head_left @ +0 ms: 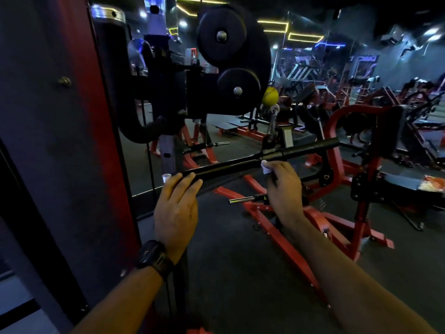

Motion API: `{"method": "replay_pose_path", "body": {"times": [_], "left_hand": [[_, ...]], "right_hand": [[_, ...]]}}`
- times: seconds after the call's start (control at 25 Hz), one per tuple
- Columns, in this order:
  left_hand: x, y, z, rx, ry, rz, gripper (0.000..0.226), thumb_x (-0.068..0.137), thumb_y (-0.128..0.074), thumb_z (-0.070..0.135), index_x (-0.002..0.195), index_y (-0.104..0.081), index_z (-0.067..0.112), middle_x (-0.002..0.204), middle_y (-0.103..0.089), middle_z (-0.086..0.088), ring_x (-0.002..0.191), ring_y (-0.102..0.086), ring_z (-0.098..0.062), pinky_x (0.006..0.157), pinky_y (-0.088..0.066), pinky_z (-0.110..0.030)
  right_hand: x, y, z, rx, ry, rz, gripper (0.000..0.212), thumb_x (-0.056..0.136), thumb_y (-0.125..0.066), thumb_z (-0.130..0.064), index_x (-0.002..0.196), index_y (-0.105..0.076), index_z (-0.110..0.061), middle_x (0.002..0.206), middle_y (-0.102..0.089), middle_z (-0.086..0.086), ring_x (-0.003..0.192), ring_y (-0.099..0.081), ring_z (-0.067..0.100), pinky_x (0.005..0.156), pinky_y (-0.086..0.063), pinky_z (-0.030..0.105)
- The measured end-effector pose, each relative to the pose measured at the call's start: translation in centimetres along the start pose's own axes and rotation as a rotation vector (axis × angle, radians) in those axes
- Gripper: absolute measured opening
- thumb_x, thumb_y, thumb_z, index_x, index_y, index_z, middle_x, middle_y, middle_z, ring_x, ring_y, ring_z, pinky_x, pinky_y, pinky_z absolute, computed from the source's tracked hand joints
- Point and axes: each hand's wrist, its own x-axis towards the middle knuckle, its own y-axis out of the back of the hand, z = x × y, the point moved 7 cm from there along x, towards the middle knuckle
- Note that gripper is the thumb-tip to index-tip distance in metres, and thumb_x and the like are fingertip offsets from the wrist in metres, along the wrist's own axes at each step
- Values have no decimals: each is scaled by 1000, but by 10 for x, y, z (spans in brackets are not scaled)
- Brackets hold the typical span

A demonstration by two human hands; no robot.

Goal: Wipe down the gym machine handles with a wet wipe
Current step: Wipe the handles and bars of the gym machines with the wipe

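Observation:
A long black bar handle (240, 162) hangs slanted across the middle of the view, hooked to a cable clip (272, 127) under a yellow ball (270, 96). My left hand (177, 208) holds the bar's lower left end, fingers wrapped over it. My right hand (283, 186) pinches a crumpled white wet wipe (266, 167) and presses it against the underside of the bar near its middle. The bar's right end (325, 143) is bare.
A red and dark machine column (72, 141) stands close on the left. Black pulley discs (231, 51) hang above the bar. Red plate-loaded machine frames (337, 169) crowd the right and back. Dark rubber floor (240, 273) lies below my arms.

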Motion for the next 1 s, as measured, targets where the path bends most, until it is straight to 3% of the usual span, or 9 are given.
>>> {"method": "replay_pose_path", "body": {"times": [0.16,0.32,0.44,0.56,0.68,0.84,0.92,1.0], "left_hand": [[15,-28,51,-93,-44,-69,29,93,-57,11,118,-70,6,121,-67,-10,116,-56,-32,91,-55,-43],[35,-62,89,-124,-83,-121,30,94,-52,21,115,-71,11,114,-68,-4,111,-52,-22,91,-55,-42],[49,-91,109,-112,-121,-128,35,95,-49,29,117,-71,11,117,-68,-4,113,-48,-21,85,-57,-41],[62,-120,124,-94,-191,-80,33,94,-59,27,120,-70,9,124,-65,-7,115,-47,-25,90,-56,-42],[69,-145,133,-20,-222,-19,40,87,-73,27,123,-68,11,130,-63,-8,116,-46,-29,100,-49,-48],[60,-175,136,50,-200,51,43,93,-59,39,131,-56,22,143,-45,-4,126,-37,-33,119,-11,-59],[53,-183,134,65,-195,79,45,93,-61,40,134,-51,24,145,-41,-2,131,-35,-32,120,-9,-57],[52,-186,131,59,-195,115,46,92,-67,33,135,-51,24,144,-42,-1,130,-37,-31,120,-13,-53]], "right_hand": [[4,26,21,84,-22,56,28,90,-61,2,117,-65,-7,116,-62,4,110,-61,13,98,-52,32],[9,40,50,81,-47,79,24,94,-57,-7,117,-63,-9,118,-63,2,113,-59,13,100,-49,27],[22,40,68,11,-70,63,28,93,-52,-16,118,-64,-14,119,-65,-2,116,-57,18,98,-37,9],[38,41,77,-63,-26,70,32,93,-49,-15,120,-65,-10,119,-65,1,114,-56,22,97,-27,3],[49,39,81,-170,48,64,36,92,-49,-6,125,-64,-8,122,-62,5,116,-52,23,103,-23,5],[55,26,86,-255,176,43,36,95,-42,-12,122,-65,-5,123,-61,10,117,-53,26,106,-38,26],[54,26,89,-239,224,47,35,94,-43,-12,119,-66,-4,121,-62,11,116,-55,26,102,-44,35],[50,22,85,-225,304,24,35,93,-44,-13,118,-67,-3,120,-63,11,115,-55,25,102,-43,34]]}}
